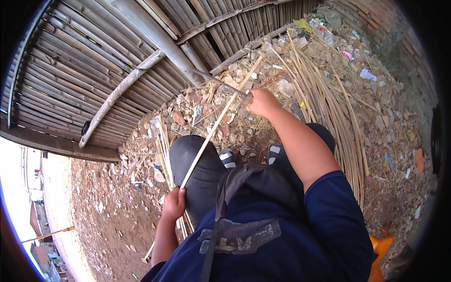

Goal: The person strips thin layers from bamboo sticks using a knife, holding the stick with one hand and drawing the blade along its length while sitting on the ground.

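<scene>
My left hand [174, 204], low beside my left thigh, is closed round the lower end of a long pale cane strip [210, 137], probably split bamboo. The strip slants up and away to the right, across my left knee. My right hand [264, 103] is closed on the handle end of a long, narrow, dark blade [220, 82], which looks like a knife. This blade points to the far left and crosses the strip near its upper part. Whether its edge bites into the strip I cannot tell.
A large bundle of long strips [331, 105] lies on my right, and a smaller bundle [164, 146] on my left. Ahead stands a bamboo slat wall [70, 70] with round poles. Rubble and litter [376, 98] cover the ground. An orange plastic seat [381, 246] shows behind me at right.
</scene>
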Motion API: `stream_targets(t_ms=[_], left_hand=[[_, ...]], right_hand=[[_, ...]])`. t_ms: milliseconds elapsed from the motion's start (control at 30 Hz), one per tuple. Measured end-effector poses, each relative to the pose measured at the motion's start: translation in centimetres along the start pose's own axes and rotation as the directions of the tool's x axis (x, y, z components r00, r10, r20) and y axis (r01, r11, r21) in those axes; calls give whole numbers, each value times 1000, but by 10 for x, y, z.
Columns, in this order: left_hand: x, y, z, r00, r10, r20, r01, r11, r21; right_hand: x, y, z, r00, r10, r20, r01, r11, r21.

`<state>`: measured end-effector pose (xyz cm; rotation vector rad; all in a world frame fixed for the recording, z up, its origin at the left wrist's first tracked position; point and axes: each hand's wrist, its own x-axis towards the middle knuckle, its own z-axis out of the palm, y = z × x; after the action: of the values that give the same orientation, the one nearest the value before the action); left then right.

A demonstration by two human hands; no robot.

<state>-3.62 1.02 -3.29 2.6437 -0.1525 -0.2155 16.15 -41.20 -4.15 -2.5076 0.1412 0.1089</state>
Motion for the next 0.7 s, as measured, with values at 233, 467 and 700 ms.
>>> stream_targets(t_ms=[233,467,700], left_hand=[[-2,5,-7,1000,-1,-5,2,999,51],[2,5,-7,1000,23,-5,-22,1000,8],[-2,2,-8,1000,-5,13,6,999,-40]], right_hand=[[-19,-32,-10,984,-63,168,73,996,-56],[-1,3,10,997,-75,-32,73,996,-56],[-25,-39,-6,978,-175,112,189,974,-126]])
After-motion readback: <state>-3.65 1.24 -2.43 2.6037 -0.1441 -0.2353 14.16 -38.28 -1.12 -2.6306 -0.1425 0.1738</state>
